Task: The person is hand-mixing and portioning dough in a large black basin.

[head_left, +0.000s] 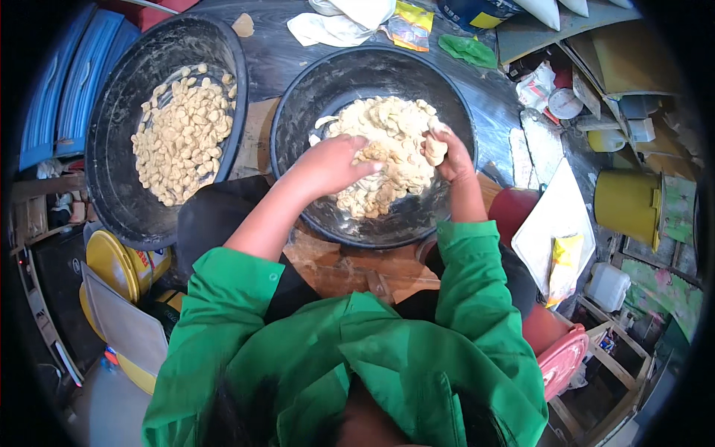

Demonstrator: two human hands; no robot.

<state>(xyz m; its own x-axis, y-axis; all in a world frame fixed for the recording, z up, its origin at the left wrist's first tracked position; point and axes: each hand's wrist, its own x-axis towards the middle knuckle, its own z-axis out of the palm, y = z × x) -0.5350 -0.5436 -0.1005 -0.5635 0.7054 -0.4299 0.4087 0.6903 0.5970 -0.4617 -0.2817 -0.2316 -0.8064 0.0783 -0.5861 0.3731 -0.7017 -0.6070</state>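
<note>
In front of me a large black basin [298, 82] holds a heap of pale, lumpy dough [387, 123]. My left hand [335, 164] rests over the heap's left side, thumb apart from the fingers and nothing clearly gripped. On the heap's right, my right hand [456, 160] is closed around a small lump of dough [434, 151], held between thumb and fingers. A second black basin [112, 171], at the left, contains many small round dough pieces [182, 134].
Behind the dough basin lie white cloth or plastic [335, 30], a yellow packet [410, 26] and a green plastic piece [468, 50]. Yellow buckets [119, 264] stand at my left. At my right are a white board [547, 223] with a yellow packet and a red lidded container [562, 361].
</note>
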